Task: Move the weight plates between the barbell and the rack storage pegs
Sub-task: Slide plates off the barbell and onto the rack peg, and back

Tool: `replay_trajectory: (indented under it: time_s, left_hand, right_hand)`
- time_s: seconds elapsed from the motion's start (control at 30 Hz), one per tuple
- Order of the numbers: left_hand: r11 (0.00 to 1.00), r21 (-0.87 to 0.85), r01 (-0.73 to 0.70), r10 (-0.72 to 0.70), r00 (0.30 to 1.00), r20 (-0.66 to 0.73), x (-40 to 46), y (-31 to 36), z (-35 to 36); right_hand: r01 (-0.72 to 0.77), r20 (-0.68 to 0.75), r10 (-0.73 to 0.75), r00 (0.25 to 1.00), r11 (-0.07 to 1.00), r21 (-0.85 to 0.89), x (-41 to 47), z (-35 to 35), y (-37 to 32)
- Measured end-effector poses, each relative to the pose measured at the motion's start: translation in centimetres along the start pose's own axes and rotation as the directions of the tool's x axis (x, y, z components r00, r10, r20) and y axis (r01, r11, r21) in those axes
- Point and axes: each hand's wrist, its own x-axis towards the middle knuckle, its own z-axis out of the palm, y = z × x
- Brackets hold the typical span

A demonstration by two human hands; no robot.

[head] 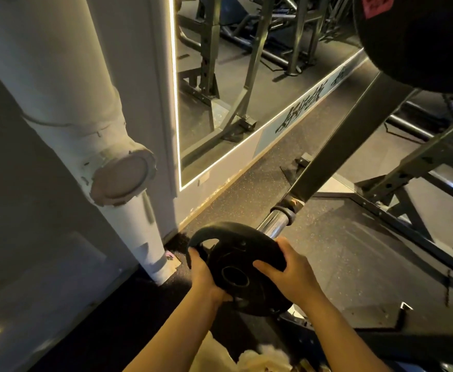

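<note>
Two hands are clamped on one black weight plate (237, 267), held just off the tip of the chrome storage peg (273, 225). At the left rim, the left hand (203, 272) is wrapped with its fingers curled through a grip slot and its thumb beneath. At the right, the right hand (291, 275) is laid over the upper edge, fingers hooked across the face. The plate's centre hole is seen empty, near the peg's end but not threaded. Whether loading or removal is under way cannot be told. For loading, hole and peg must be lined up.
</note>
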Motion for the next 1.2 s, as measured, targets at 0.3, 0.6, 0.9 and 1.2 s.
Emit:
replay_trajectory:
  time_s: [0.3,0.6,0.9,1.2]
  left_hand:
    - [0.994,0.085,-0.075,0.048,0.958,0.283,-1.8,-0.2,0.8]
    - [0.996,0.082,0.020,-0.052,0.913,0.404,-0.3,-0.1,0.3]
    - [0.982,0.188,0.021,-0.097,0.909,0.404,0.0,0.6,-0.3]
    - [0.605,0.650,-0.460,0.354,0.887,0.298,-0.2,3.7,-1.2]
  right_hand:
    - [0.305,-0.170,-0.356,0.919,0.914,-0.268,-3.1,3.6,0.2]
    - [0.193,-0.057,-0.232,0.971,0.902,-0.385,-0.3,1.0,-2.0]
    - [0.170,-0.093,-0.232,0.968,0.884,-0.436,0.5,1.3,-3.2]
    - [0.195,-0.333,-0.270,0.904,0.951,-0.241,-1.8,3.1,2.6]
